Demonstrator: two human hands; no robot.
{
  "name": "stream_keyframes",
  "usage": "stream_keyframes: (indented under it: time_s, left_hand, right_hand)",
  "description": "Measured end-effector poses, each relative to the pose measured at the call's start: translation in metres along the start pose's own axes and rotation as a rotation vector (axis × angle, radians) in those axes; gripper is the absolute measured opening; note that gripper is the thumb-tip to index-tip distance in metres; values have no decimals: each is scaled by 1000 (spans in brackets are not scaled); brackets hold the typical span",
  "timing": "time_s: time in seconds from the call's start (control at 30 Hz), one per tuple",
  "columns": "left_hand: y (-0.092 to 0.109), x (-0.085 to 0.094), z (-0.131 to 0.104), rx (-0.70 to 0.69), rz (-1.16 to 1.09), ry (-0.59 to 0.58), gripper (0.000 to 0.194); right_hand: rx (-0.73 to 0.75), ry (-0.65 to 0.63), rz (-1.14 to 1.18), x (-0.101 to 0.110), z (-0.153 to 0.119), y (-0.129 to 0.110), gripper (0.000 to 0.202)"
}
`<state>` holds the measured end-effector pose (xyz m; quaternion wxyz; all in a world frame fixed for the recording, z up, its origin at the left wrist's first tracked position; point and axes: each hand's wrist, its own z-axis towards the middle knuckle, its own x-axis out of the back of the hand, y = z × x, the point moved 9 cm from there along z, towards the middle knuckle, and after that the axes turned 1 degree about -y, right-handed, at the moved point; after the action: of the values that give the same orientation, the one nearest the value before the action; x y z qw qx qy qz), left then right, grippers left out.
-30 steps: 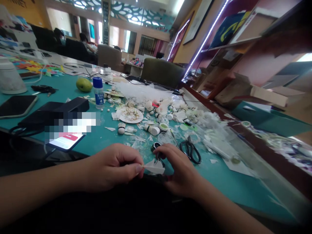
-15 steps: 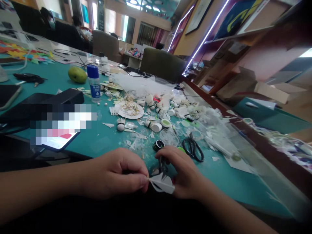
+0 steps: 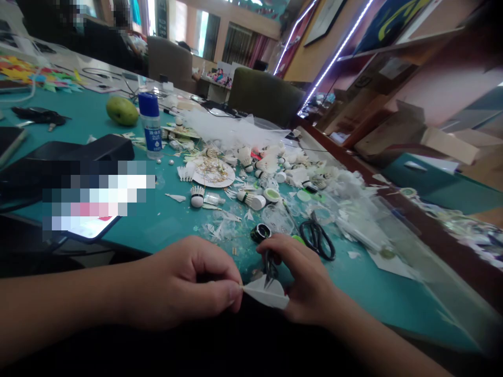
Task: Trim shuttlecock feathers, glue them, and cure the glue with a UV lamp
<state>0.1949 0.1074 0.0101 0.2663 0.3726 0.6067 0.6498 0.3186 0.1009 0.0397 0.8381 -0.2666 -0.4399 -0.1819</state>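
Low in the middle of the head view, my left hand [image 3: 196,283] pinches the thin quill of a white feather [image 3: 267,292] between thumb and fingertips. The feather points right, toward my right hand [image 3: 302,277]. That hand is closed around small dark scissors [image 3: 270,268], their handles partly hidden by its fingers. The scissor blades lie over the upper edge of the feather. Just beyond the right hand stands a small black round container [image 3: 260,232]. A shuttlecock [image 3: 197,197] and loose feather scraps [image 3: 220,230] lie farther up the table.
On the green table [image 3: 157,225] are a lit phone [image 3: 92,225], a blue-capped glue bottle [image 3: 151,128], a green mango [image 3: 122,111] and a white plate [image 3: 212,181] of small bits. Several shuttlecocks and clear plastic clutter the right. A black looped thing [image 3: 317,239] lies beside my right hand.
The scissors and right hand have shifted slightly right and up. The feather shows more of its flat side, where a dark gap showed across it before. My view has tilted slightly.
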Motion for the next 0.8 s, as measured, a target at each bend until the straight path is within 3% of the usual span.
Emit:
stream_keyframes:
  time_s: [0.23, 0.8]
  left_hand:
    - [-2, -3, 2, 25, 8, -38, 21]
    - [16, -12, -1, -92, 110, -83, 26]
  right_hand:
    - [21, -30, -15, -4, 1, -5, 32]
    - [17, -77, -178, -10, 4, -14, 17]
